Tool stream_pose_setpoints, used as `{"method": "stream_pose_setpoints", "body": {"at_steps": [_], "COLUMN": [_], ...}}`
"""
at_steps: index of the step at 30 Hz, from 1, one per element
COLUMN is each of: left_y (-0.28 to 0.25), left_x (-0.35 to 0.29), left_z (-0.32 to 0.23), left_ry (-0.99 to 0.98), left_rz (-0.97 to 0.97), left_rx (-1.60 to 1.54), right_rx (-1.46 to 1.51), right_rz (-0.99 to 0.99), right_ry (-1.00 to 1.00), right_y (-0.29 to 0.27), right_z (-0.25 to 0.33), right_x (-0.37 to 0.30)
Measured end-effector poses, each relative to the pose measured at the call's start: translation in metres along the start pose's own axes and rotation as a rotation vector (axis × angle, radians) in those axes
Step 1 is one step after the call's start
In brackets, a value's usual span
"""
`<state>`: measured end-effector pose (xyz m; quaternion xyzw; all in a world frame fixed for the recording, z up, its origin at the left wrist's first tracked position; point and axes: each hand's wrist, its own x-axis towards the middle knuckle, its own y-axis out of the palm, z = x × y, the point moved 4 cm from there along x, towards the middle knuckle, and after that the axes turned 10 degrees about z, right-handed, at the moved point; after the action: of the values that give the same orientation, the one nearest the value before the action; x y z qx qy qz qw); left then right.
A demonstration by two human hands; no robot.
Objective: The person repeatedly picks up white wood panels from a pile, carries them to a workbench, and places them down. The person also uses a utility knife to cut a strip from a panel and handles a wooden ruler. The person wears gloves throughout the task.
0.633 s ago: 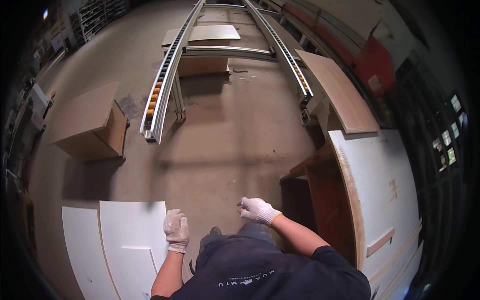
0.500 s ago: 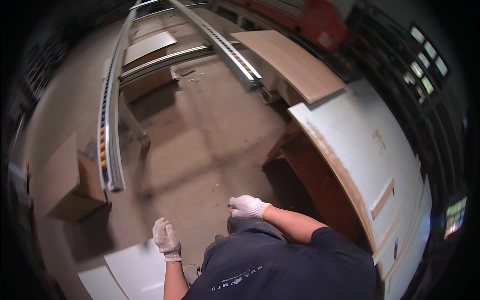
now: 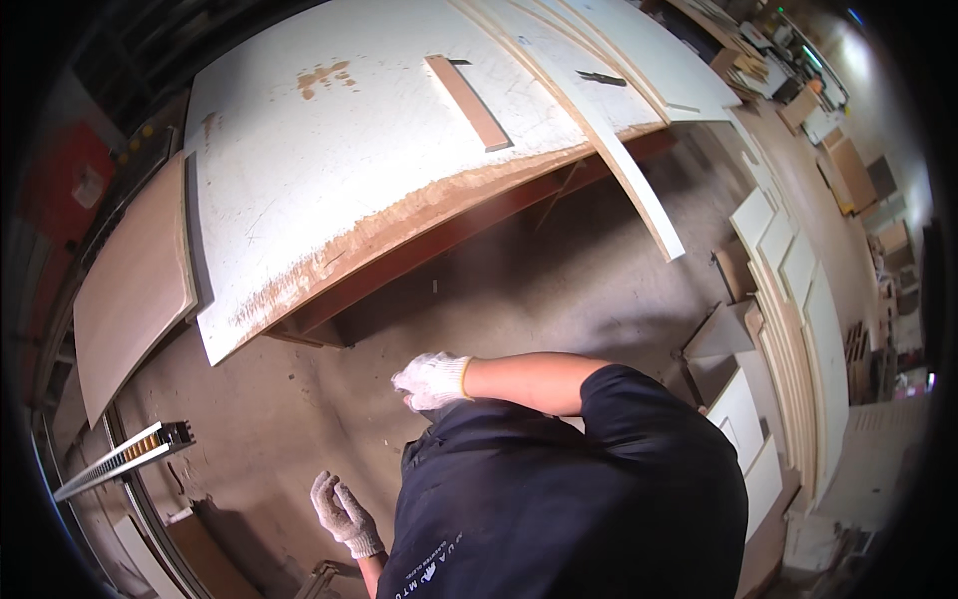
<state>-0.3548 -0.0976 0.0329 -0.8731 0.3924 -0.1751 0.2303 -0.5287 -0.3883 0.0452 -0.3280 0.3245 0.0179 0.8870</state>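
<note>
The gloved left hand [image 3: 346,516] hangs with grip loosely spread; the right hand [image 3: 433,380], grip impossible to tell, is apart from the white worktop [image 3: 339,170] bearing a brown strip [image 3: 467,103].

Knit cloth gloves [image 3: 435,381], rough-edged wooden tabletop [image 3: 349,160]
</note>
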Motion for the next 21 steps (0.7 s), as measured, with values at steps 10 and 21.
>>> {"method": "stream_pose_setpoints", "body": {"at_steps": [10,21], "left_y": [0.158,0.446], "left_x": [0.185,0.151], "left_z": [-0.122,-0.339], "left_ry": [0.436,0.578], "left_rz": [0.397,0.915], "left_rx": [-0.062,-0.194], "right_rx": [1.098,0.151], "right_rz": [-0.941,-1.007], "right_ry": [0.431,0.836], "right_y": [0.118,-0.137], "right_z": [-0.240,-0.357], "right_x": [-0.266,-0.393]}}
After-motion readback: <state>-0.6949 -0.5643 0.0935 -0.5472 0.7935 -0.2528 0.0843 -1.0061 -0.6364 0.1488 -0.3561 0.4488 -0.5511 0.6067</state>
